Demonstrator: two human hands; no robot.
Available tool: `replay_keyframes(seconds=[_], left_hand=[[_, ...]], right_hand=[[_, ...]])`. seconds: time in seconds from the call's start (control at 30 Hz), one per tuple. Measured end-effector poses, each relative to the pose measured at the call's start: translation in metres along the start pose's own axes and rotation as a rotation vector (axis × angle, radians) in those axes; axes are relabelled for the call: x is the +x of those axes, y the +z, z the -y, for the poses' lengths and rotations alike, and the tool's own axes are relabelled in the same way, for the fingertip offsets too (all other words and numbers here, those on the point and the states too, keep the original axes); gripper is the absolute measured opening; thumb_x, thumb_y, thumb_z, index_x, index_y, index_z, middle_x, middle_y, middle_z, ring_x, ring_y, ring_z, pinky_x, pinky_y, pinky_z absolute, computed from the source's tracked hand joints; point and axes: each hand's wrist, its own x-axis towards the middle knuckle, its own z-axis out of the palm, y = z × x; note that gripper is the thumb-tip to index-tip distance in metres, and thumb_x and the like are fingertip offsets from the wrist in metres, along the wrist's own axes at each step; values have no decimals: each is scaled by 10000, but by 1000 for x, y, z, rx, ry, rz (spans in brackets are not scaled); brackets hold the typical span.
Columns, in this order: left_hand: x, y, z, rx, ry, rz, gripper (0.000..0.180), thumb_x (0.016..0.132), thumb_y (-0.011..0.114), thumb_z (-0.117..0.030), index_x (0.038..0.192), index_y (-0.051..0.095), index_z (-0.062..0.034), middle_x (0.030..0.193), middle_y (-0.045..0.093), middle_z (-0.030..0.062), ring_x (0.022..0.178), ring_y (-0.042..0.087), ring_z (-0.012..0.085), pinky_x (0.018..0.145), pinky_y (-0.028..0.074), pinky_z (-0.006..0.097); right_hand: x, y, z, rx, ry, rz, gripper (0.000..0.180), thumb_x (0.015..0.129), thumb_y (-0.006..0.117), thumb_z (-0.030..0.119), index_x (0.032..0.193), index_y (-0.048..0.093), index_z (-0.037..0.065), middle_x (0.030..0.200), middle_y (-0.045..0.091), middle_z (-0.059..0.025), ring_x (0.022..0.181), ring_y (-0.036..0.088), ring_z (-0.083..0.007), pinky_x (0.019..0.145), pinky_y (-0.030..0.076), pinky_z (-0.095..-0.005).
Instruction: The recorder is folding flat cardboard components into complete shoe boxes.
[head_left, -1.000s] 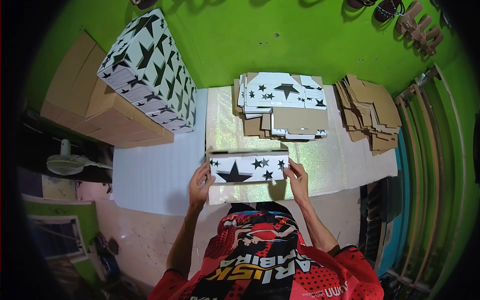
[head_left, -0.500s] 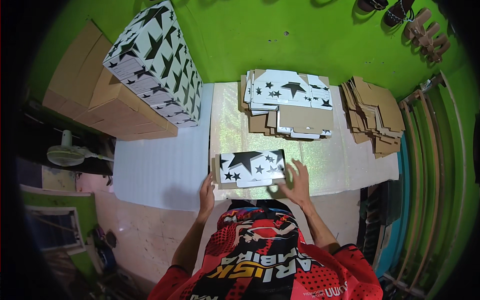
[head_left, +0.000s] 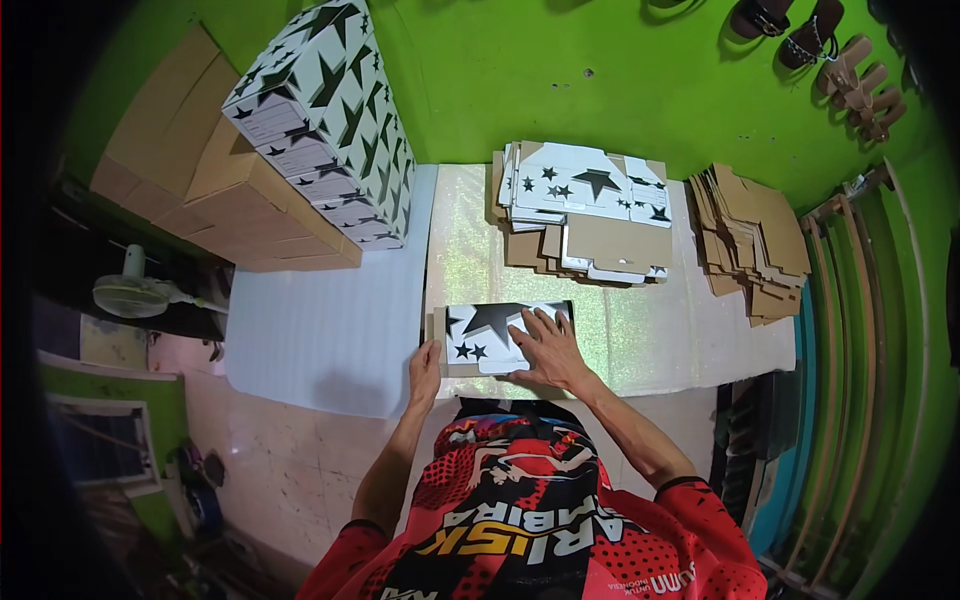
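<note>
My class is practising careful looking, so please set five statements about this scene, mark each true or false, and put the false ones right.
1. The right hand rests on top of the star-printed box, fingers spread. True.
2. The left hand is at the left end of the star-printed box. True.
3. Both hands are raised well clear of the star-printed box. False: the right hand is on it.
4. The fan and the tall stack of boxes are on the left side of the picture. True.
5. The tall stack of boxes is plain brown all over. False: it is white with dark stars.
</note>
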Motion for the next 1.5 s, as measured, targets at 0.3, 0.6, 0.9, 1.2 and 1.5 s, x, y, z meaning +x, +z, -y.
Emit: replay_keyframes(seconds=[0.3,0.6,0.9,1.2,1.5], left_hand=[[-8,-1,-28,370,125,31,443,1099,575,-274,1355,629,83,1208,742,250,1179,699,309,1086,469,376],[-12,15,-46,386,572,68,548,1098,509,-216,1581,423,28,1615,440,273,1520,400,413,1255,312,455],[18,-14,-32,26,439,201,553,1117,437,-285,1606,420,-25,1690,378,174,1587,306,309,1301,202,414],[21,-4,-32,166,477,327,512,1137,464,-265,1601,439,-48,1717,317,169,1621,192,315,1306,176,416],[29,-13,-21,521,590,347,517,1022,694,-229,1519,586,-139,1705,325,208,1581,289,408,1270,273,493]], right_hand=[[37,-53,-10,36,-140,-256,200,953,712,318,998,803,146,1093,758,-28,1232,628,-254,1247,257,-637],[111,-27,-70,-406,135,-410,649,895,742,146,1514,556,201,1708,332,-109,1576,296,-371,1273,178,-643],[-11,-11,-42,338,387,-640,335,1036,625,164,1344,687,48,1480,588,-187,1402,513,-405,1196,391,-507],[-76,21,-57,247,304,-296,463,1097,502,256,1506,553,47,1638,446,-168,1457,449,-426,1211,369,-514],[-77,4,-69,284,230,-95,458,1049,579,204,1501,576,132,1620,485,-114,1402,540,-348,1156,465,-431]])
